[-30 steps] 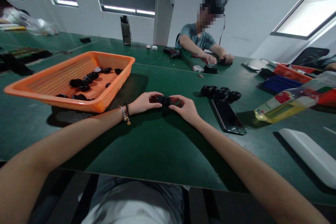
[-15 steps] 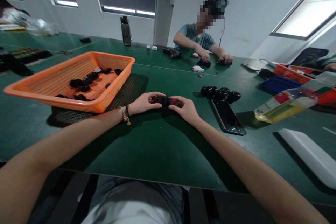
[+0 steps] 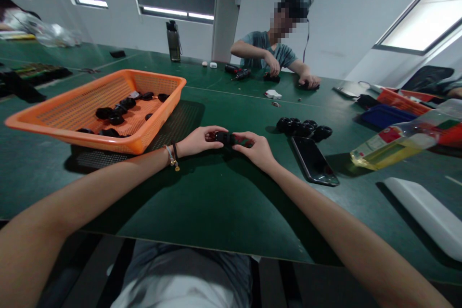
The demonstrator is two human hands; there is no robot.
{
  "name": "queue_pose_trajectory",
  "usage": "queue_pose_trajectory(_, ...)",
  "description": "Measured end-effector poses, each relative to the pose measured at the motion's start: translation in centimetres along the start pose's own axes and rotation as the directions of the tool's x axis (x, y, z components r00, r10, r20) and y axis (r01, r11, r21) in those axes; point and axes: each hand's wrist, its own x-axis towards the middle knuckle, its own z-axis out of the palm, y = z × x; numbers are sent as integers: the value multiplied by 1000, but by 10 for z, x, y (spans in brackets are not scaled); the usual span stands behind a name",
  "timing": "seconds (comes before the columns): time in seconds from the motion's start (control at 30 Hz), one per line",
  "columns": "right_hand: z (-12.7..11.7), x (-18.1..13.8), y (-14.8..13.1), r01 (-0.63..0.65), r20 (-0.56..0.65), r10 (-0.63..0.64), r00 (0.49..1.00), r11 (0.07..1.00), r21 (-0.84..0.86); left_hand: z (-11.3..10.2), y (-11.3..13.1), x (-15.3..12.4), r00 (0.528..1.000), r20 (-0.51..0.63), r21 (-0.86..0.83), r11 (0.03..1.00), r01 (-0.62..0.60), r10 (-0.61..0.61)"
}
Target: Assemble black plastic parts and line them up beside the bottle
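Note:
A small black rounded part point(image 3: 225, 138) is held between my two hands, just above the green table point(image 3: 202, 197). My left hand point(image 3: 202, 140) pinches its left end between thumb and fingers. From the other side, my right hand point(image 3: 257, 148) grips the right end with thumb and fingertips. The fingers cover part of it, so its exact kind cannot be made out. Several black rounded parts point(image 3: 303, 128) sit in a cluster right of my right hand. To the left, an orange basket point(image 3: 159, 127) holds more black parts point(image 3: 115, 119).
A phone point(image 3: 314, 161) lies right of my right hand. Beyond it are a tilted clear bottle point(image 3: 393, 147) with yellow liquid and a white block point(image 3: 422, 211). Across the table sits a person point(image 3: 269, 50), near a power drill point(image 3: 238, 72). A dark bottle point(image 3: 173, 42) stands farther back.
My hands stay in nearly the same place, still gripping the black part. Across the table, the person's hand has shifted left with a dark piece.

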Motion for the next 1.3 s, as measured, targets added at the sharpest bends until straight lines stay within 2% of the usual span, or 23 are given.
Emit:
queue_pose_trajectory(0.7, 0, 1, -2, -42, 28, 41, 999, 997, 63, 0, -1, 1, 1000, 6, 9, 1000, 9, -9)
queue_pose_trajectory(1.3, 1, 1, 0, -29, 31, 28, 999, 999, 29, 1, -3, 1, 1000, 8, -4, 1000, 5, -5)
